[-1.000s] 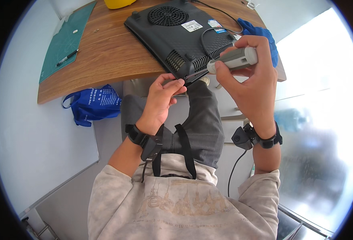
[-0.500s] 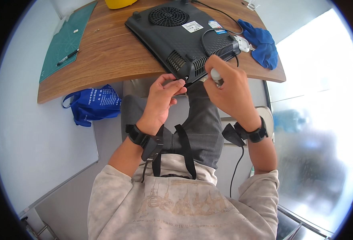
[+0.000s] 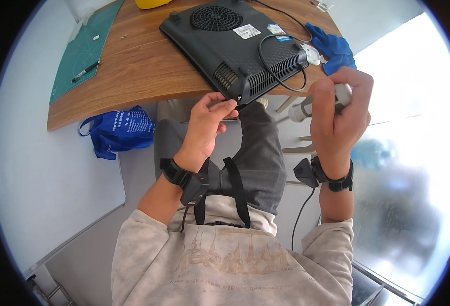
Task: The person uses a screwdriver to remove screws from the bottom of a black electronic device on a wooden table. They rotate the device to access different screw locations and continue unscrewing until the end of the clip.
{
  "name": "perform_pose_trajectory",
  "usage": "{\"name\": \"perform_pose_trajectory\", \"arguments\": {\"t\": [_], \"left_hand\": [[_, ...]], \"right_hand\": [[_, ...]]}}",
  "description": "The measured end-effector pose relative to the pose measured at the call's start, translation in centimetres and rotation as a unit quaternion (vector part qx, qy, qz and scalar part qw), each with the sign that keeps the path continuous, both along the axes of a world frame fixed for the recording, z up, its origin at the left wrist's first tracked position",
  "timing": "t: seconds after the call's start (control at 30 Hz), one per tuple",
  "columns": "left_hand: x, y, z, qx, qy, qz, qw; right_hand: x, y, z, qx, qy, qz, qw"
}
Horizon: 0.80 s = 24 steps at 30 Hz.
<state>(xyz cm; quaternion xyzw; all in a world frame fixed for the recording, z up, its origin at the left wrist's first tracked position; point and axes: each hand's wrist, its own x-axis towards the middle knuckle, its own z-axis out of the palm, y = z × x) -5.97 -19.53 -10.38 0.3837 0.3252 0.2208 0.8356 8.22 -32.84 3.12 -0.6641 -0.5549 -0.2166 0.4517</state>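
Note:
A black induction cooker (image 3: pixel 209 48) lies underside up at the front of the table, its near corner jutting past the edge. My left hand (image 3: pixel 203 125) pinches that corner between thumb and fingers, close beside a small shiny screw (image 3: pixel 239 97). Off to the right of the cooker, my right hand (image 3: pixel 341 120) is closed around a screwdriver (image 3: pixel 301 109) with a grey and white handle. Its shaft points left, blurred, and is apart from the cooker. The cooker's black power cord (image 3: pixel 262 57) loops over its right side.
A green cutting mat (image 3: pixel 85 48) with a black pen (image 3: pixel 86 71) lies on the wooden table (image 3: pixel 138 76) at left. A blue cloth (image 3: pixel 333 47) and a white plug (image 3: pixel 311 54) sit at right. Something yellow (image 3: pixel 151 3) is at the back. Below hangs a blue bag (image 3: pixel 120 132).
My right hand has drawn away from the cooker to the right, taking the screwdriver with it, and more of the cord loop shows. My left hand stays at the corner.

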Motion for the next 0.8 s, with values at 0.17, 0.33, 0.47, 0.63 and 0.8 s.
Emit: {"name": "perform_pose_trajectory", "arguments": {"t": [0.17,0.33,0.47,0.63,0.8], "left_hand": [[0.1,0.0,-0.1,0.006,0.012,0.001,1.0],[0.0,0.0,-0.2,0.011,0.009,0.002,1.0],[0.0,0.0,-0.1,0.006,0.005,0.0,1.0],[0.0,0.1,-0.4,0.004,0.001,0.0,1.0],[0.0,0.1,-0.4,0.001,0.0,0.001,1.0]], "right_hand": [[0.1,0.9,-0.7,0.044,-0.049,-0.007,0.998],[0.1,1.7,-1.2,0.054,-0.066,0.015,0.996],[0.2,1.9,-1.3,0.064,-0.07,0.03,0.995],[0.3,2.3,-1.6,0.067,-0.073,0.039,0.994],[0.1,2.5,-1.6,0.069,-0.067,0.043,0.994]]}}
